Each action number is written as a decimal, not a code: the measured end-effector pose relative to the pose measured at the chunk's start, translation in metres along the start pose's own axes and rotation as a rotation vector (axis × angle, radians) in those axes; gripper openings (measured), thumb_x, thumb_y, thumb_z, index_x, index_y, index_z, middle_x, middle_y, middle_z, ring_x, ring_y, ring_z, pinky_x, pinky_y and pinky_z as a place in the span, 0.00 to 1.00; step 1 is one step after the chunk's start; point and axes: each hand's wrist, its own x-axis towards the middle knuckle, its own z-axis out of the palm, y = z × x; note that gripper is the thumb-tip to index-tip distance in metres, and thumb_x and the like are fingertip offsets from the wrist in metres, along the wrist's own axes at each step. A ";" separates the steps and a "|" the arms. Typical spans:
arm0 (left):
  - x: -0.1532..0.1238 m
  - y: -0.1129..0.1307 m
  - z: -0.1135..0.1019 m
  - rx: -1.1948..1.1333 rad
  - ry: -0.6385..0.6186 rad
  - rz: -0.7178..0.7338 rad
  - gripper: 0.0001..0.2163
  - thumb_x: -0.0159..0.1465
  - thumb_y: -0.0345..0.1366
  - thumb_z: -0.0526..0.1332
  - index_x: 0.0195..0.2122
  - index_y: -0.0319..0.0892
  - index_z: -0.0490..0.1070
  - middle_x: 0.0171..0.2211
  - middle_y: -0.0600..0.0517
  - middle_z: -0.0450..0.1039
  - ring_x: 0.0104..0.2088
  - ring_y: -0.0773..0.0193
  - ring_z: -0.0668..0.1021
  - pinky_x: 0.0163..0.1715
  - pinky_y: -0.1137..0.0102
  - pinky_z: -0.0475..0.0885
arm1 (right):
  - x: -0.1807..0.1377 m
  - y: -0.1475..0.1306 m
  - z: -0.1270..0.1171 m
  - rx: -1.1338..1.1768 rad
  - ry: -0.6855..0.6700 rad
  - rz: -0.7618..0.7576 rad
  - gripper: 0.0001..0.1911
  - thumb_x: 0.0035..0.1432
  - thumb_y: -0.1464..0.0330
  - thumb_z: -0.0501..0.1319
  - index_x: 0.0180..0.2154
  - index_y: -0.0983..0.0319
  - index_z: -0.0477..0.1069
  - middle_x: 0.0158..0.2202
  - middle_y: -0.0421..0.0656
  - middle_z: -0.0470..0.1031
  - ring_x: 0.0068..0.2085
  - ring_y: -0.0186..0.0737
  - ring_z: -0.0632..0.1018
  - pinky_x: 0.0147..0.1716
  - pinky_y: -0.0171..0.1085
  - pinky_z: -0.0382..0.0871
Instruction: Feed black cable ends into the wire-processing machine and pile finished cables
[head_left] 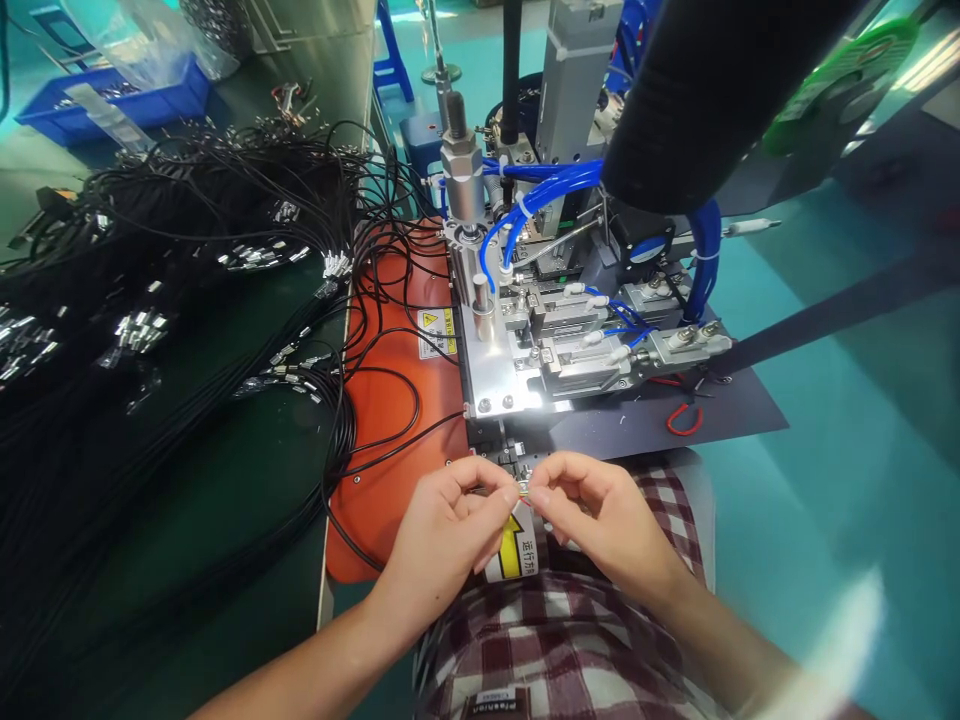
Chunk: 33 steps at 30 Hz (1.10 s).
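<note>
My left hand [448, 520] and my right hand [600, 515] meet just in front of the machine's front edge, fingertips pinched together on a small metal cable end [523, 489]. A thin black cable [390, 455] runs from my left hand leftward across the orange plate [390, 400]. Right behind my hands stands the metal fixture [555, 350] of the small machine, with clamps and blue air hoses [540, 195]. A yellow arrow label [512, 548] shows under my fingers. My checked shirt fills the bottom of the view.
A big heap of black cables with metal ends [165, 290] covers the green bench on the left. A blue bin [112, 100] sits at the far left back. A black arm-like bar [720, 90] and a green reel [840, 80] hang at upper right. A red loop [684, 420] lies on the dark base plate.
</note>
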 end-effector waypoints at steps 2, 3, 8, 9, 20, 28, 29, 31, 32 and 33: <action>-0.001 0.001 0.001 0.032 0.009 0.012 0.09 0.62 0.41 0.59 0.30 0.40 0.66 0.12 0.61 0.57 0.14 0.73 0.60 0.15 0.78 0.55 | -0.002 0.001 0.000 -0.099 0.021 -0.070 0.08 0.60 0.65 0.57 0.30 0.60 0.67 0.24 0.37 0.65 0.24 0.33 0.66 0.23 0.34 0.59; -0.002 0.002 0.002 0.059 0.029 0.038 0.09 0.62 0.40 0.60 0.30 0.40 0.67 0.14 0.59 0.60 0.16 0.72 0.63 0.16 0.77 0.57 | -0.003 0.001 0.000 -0.143 0.030 -0.112 0.07 0.61 0.66 0.56 0.30 0.60 0.67 0.26 0.38 0.66 0.25 0.34 0.67 0.24 0.34 0.59; -0.006 0.004 0.004 0.147 0.071 0.122 0.08 0.61 0.39 0.60 0.28 0.40 0.69 0.18 0.57 0.63 0.17 0.73 0.63 0.17 0.77 0.57 | -0.004 -0.004 0.000 -0.126 0.056 -0.141 0.08 0.60 0.67 0.56 0.28 0.59 0.66 0.24 0.38 0.66 0.24 0.35 0.67 0.24 0.35 0.60; -0.006 0.005 0.004 0.116 0.053 0.092 0.09 0.61 0.40 0.60 0.28 0.40 0.68 0.15 0.59 0.60 0.15 0.73 0.61 0.16 0.77 0.56 | -0.003 -0.004 0.001 -0.060 0.047 -0.090 0.08 0.60 0.66 0.56 0.29 0.60 0.66 0.22 0.37 0.65 0.23 0.34 0.66 0.22 0.34 0.60; -0.004 0.003 0.005 -0.067 0.028 0.012 0.10 0.62 0.41 0.60 0.29 0.40 0.64 0.11 0.62 0.58 0.13 0.76 0.58 0.15 0.79 0.54 | 0.001 -0.007 0.011 0.210 0.062 0.081 0.08 0.52 0.64 0.63 0.29 0.62 0.68 0.16 0.33 0.63 0.19 0.30 0.65 0.20 0.32 0.58; -0.007 -0.002 0.010 -0.131 0.055 0.038 0.11 0.62 0.42 0.59 0.29 0.41 0.62 0.10 0.63 0.58 0.12 0.76 0.58 0.16 0.79 0.54 | 0.001 -0.002 0.013 0.330 0.047 0.117 0.12 0.51 0.61 0.65 0.28 0.62 0.67 0.16 0.32 0.63 0.18 0.29 0.64 0.18 0.30 0.57; -0.007 -0.002 0.011 -0.140 0.059 0.040 0.11 0.62 0.41 0.59 0.29 0.41 0.62 0.10 0.63 0.58 0.12 0.76 0.57 0.16 0.79 0.54 | 0.002 -0.002 0.014 0.336 0.049 0.118 0.12 0.51 0.61 0.65 0.28 0.62 0.67 0.16 0.32 0.63 0.18 0.29 0.64 0.18 0.30 0.57; -0.007 -0.004 0.012 -0.155 0.064 0.043 0.11 0.62 0.42 0.59 0.29 0.41 0.62 0.10 0.63 0.58 0.13 0.76 0.57 0.16 0.79 0.54 | 0.002 -0.002 0.015 0.344 0.054 0.119 0.13 0.50 0.60 0.65 0.28 0.62 0.67 0.16 0.32 0.63 0.17 0.29 0.64 0.18 0.30 0.57; -0.007 -0.004 0.012 -0.160 0.065 0.045 0.11 0.62 0.42 0.60 0.29 0.41 0.62 0.10 0.63 0.58 0.13 0.76 0.57 0.16 0.79 0.54 | 0.001 -0.002 0.016 0.346 0.058 0.118 0.13 0.49 0.60 0.65 0.27 0.62 0.67 0.16 0.32 0.63 0.17 0.29 0.64 0.18 0.31 0.57; -0.007 -0.004 0.012 -0.164 0.067 0.047 0.11 0.62 0.42 0.60 0.29 0.41 0.63 0.10 0.63 0.58 0.13 0.76 0.57 0.17 0.79 0.54 | 0.001 -0.002 0.016 0.348 0.063 0.116 0.14 0.49 0.59 0.66 0.27 0.62 0.67 0.16 0.32 0.63 0.17 0.29 0.64 0.18 0.31 0.56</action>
